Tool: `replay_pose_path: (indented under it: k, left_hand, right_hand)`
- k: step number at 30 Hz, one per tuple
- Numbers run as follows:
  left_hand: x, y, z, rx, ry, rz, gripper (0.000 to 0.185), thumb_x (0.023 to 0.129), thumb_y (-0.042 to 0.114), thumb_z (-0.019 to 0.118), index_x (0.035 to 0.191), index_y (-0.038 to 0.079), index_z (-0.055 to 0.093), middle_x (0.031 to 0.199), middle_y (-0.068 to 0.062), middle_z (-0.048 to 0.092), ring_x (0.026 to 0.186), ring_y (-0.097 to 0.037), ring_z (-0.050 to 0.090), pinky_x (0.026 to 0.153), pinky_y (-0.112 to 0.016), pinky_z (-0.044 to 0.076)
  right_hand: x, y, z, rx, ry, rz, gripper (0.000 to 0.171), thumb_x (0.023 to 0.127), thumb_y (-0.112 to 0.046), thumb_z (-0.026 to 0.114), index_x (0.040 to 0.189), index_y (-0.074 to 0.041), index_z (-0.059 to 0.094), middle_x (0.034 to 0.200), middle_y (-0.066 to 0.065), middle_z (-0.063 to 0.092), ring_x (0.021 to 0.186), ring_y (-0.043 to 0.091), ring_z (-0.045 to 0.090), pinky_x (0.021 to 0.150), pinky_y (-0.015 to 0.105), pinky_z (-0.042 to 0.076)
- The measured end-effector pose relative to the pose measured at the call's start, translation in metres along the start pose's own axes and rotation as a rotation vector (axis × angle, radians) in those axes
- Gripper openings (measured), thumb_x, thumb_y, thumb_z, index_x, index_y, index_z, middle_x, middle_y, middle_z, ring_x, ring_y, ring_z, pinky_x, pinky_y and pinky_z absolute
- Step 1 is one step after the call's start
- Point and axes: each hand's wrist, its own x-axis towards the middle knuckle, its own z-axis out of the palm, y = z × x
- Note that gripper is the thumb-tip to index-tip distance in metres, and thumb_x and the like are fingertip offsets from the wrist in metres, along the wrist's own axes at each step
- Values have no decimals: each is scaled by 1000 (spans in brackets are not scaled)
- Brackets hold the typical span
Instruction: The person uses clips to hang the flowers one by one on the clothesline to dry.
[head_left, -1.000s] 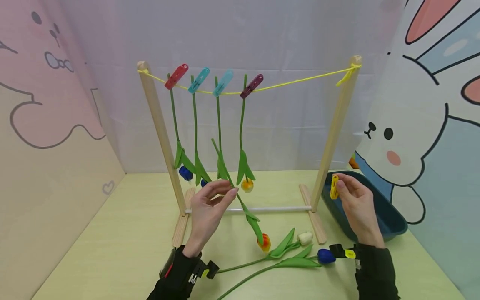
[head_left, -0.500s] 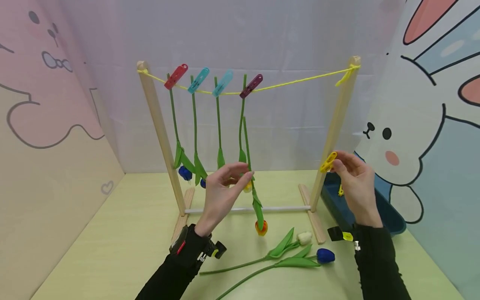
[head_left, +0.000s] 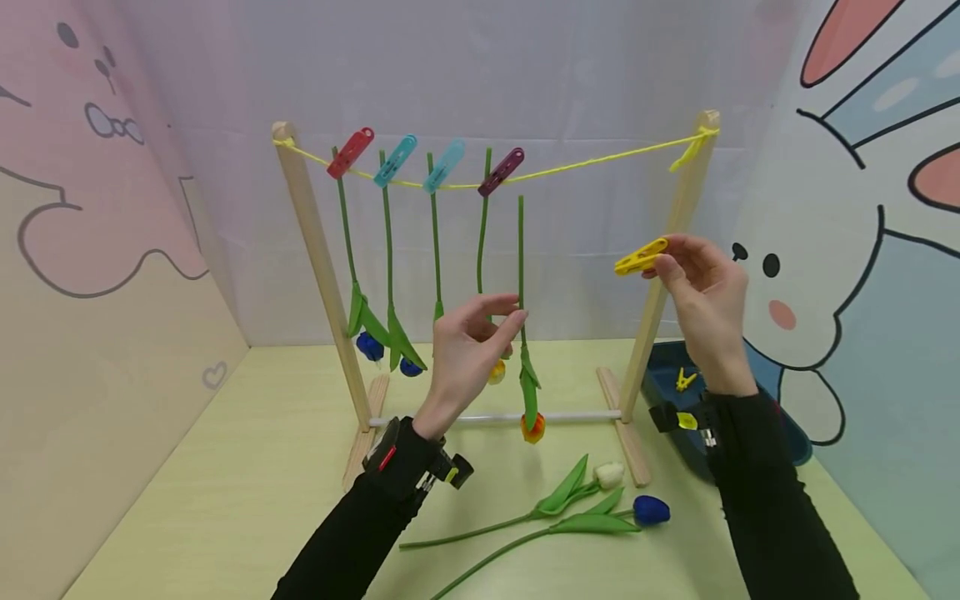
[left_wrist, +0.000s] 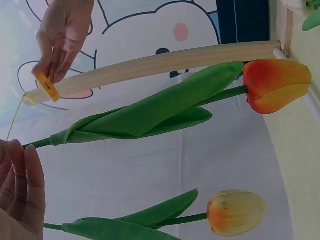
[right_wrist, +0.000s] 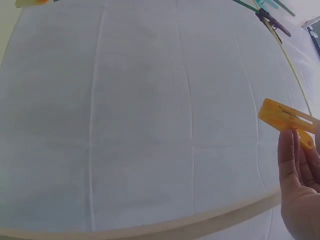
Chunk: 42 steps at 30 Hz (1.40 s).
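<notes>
Now L hand [head_left: 468, 346] pinching tulip stem [head_left: 521, 258], R hand [head_left: 701, 287] fingers pinched on yellow peg [head_left: 640, 257].

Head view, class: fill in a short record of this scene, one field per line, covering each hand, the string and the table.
Left hand: pinches the stem of an orange tulip, bloom downward
Right hand: pinches a yellow peg
String: four pegs, each with a tulip hung from it
Table: two loose tulips, one white, one blue
Blue tray: holds another yellow peg
</notes>
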Motion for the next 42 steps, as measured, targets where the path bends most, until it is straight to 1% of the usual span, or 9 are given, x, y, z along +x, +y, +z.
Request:
replay_pose_path:
  k: [4, 9, 13, 16, 23, 28, 30, 37, 42]
  left_hand:
    - [12, 30, 2, -23, 5, -21, 32, 97, 27, 69, 128, 18, 68, 116, -1, 74, 63, -12, 66, 60, -24, 55]
    - [26, 107, 3, -12, 2, -129, 27, 97, 15, 68, 121, 3, 69, 112, -19, 73, 58, -25, 64, 59, -29, 56]
    - [32, 125, 6, -10, -2, -169, 29, 97, 7, 66, 123, -3, 67, 113, -24, 70, 57, -21, 62, 60, -23, 54]
    - [36, 80, 13, -1, 15, -121, 31, 98, 18, 66, 128, 10, 67, 116, -12, 72, 56, -16, 62, 58, -27, 55]
    - [46, 62, 17, -10, 35, -101, 31, 99, 20, 66, 128, 10, 67, 114, -11, 73, 53, -18, 61, 57, -27, 54]
    - [55, -26, 32, -30, 78, -32, 36, 96, 40, 68, 132, 35, 63, 116, 10, 71, 50, -14, 60, 50, -31, 50]
    - [56, -18, 34, -47, 82, -43, 37, 96, 37, 68, 132, 29, 65, 115, 6, 72, 50, -12, 60, 49, -28, 49]
    - [60, 99, 23, -80, 86, -164, 29, 96, 9, 67, 124, -1, 68, 109, -23, 71, 44, -12, 57, 47, -25, 49]
    - [60, 108, 23, -76, 94, -192, 29, 96, 9, 68, 123, -1, 68, 109, -24, 72, 44, -8, 55, 46, -26, 48]
  right_hand:
    - [15, -7, 11, 38, -2, -60, 19, 98, 0, 59, 111, -11, 69, 99, -6, 71, 78, 7, 67, 85, 14, 56]
    - [30, -18, 27, 143, 11, -116, 15, 96, 2, 62, 105, -7, 69, 90, -3, 70, 66, 9, 62, 72, 15, 56]
    - [41, -27, 38, 190, 44, -165, 11, 94, 2, 66, 100, -7, 71, 85, -3, 70, 57, 11, 53, 60, 16, 49]
    - [48, -34, 45, 235, 73, -181, 10, 93, 0, 68, 95, -9, 72, 85, -1, 71, 54, 12, 48, 54, 18, 45]
    - [67, -52, 59, 307, 99, -151, 13, 93, -1, 68, 88, -13, 71, 83, 2, 66, 49, 14, 39, 46, 18, 33]
    - [79, -60, 69, 422, 118, -63, 5, 88, 1, 73, 85, -3, 71, 82, 7, 64, 42, 14, 40, 43, 18, 33]
    - [82, -61, 73, 456, 124, -35, 4, 86, 2, 74, 84, 0, 71, 82, 8, 64, 40, 15, 41, 42, 18, 35]
    - [84, -60, 81, 395, 124, -5, 6, 87, -1, 75, 82, -4, 73, 84, 7, 66, 39, 13, 44, 42, 17, 38]
    - [85, -60, 83, 351, 117, 39, 5, 87, -4, 75, 83, -6, 73, 84, 5, 66, 39, 13, 45, 42, 16, 39]
